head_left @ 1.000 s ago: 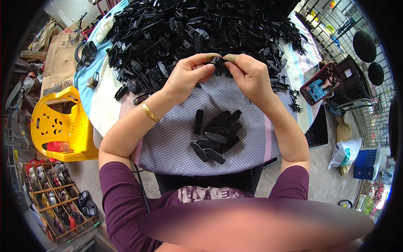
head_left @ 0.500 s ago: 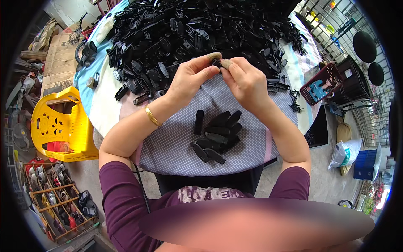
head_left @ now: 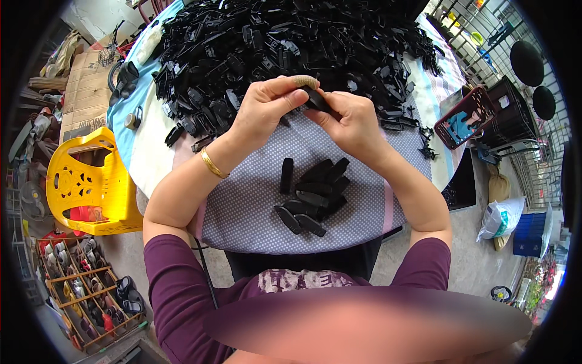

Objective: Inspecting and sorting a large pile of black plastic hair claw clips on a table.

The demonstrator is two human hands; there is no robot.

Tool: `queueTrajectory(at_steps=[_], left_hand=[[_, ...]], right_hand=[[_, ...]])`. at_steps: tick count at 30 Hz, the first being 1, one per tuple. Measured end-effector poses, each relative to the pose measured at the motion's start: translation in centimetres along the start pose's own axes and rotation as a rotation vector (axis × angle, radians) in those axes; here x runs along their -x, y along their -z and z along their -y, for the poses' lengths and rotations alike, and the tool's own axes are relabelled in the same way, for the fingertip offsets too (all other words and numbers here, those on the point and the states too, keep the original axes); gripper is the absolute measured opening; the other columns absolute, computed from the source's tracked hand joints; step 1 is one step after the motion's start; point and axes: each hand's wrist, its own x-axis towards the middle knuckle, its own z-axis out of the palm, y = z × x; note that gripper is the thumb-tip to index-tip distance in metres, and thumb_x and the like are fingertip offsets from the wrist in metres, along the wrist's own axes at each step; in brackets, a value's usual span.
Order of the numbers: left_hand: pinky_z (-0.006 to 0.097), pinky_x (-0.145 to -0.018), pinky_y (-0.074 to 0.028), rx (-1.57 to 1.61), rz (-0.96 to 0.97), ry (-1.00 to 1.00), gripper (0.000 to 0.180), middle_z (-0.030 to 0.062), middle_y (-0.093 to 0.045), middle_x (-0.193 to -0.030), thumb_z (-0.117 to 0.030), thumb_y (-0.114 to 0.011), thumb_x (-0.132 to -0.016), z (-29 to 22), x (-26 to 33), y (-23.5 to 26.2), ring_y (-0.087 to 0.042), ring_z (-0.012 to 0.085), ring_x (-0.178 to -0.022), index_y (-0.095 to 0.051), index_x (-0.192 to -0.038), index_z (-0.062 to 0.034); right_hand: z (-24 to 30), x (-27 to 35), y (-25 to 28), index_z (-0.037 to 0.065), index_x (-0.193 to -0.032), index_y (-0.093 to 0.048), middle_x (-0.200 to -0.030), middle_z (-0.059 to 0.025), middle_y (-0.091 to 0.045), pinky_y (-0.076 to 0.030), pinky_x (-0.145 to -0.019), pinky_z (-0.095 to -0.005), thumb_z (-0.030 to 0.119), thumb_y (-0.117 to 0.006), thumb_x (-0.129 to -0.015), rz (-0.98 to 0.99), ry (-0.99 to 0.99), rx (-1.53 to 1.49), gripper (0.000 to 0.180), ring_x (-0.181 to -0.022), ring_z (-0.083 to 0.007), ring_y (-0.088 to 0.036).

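Note:
Between my two hands, over the near edge of a big heap of black plastic parts (head_left: 242,48), is one dark elongated plastic piece (head_left: 316,102). My left hand (head_left: 267,109) pinches its left end with thumb and forefinger; a tan cover wraps that forefinger. My right hand (head_left: 351,121) grips the other end, fingers curled round it. Closer to me, a small group of black elongated pieces (head_left: 312,197) lies loosely piled on the dotted tablecloth (head_left: 242,224). The fine shape of the held piece is partly hidden by my fingers.
At the table's right edge stands a phone (head_left: 465,119) with its screen lit. A yellow plastic chair (head_left: 91,182) is to the left, above a shoe rack (head_left: 79,291). A small round container (head_left: 133,117) sits on the left edge. White bags (head_left: 502,218) and a blue crate (head_left: 530,233) are at right.
My hands have shifted slightly left and moved a little apart. The black piece between them has turned, and more of its length shows. The small group near me is unchanged.

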Motion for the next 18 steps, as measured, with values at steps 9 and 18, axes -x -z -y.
queueTrajectory(at_steps=[9,18], left_hand=[[0.029,-0.068,-0.05,-0.731,0.506,0.146,0.042,0.0099,-0.067,-0.077,-0.02,-0.067,-0.079,-2.2,1.2,-3.1,-0.064,0.0183,-0.069,-0.057,-0.119,-0.0091],[0.033,-0.08,-0.047,-1.227,0.661,-0.448,0.033,0.0071,-0.058,-0.1,-0.002,-0.06,-0.074,2.0,-1.9,-7.1,-0.053,0.0246,-0.095,-0.064,-0.105,-0.0104]], right_hand=[[-2.6,-2.5,8.3,0.0,-0.086,-0.067,-0.068,-0.0085,-0.063,-0.048,-0.058,-0.0259,0.026,-0.065,-0.08,0.214,-0.243,0.425,0.026,-0.063,-0.0142,-0.06],[-4.3,-2.0,7.0,0.007,-0.089,-0.069,-0.083,-0.0132,-0.066,-0.05,-0.073,-0.0368,0.019,-0.064,-0.072,0.464,-0.326,0.679,0.022,-0.082,-0.0288,-0.063]])
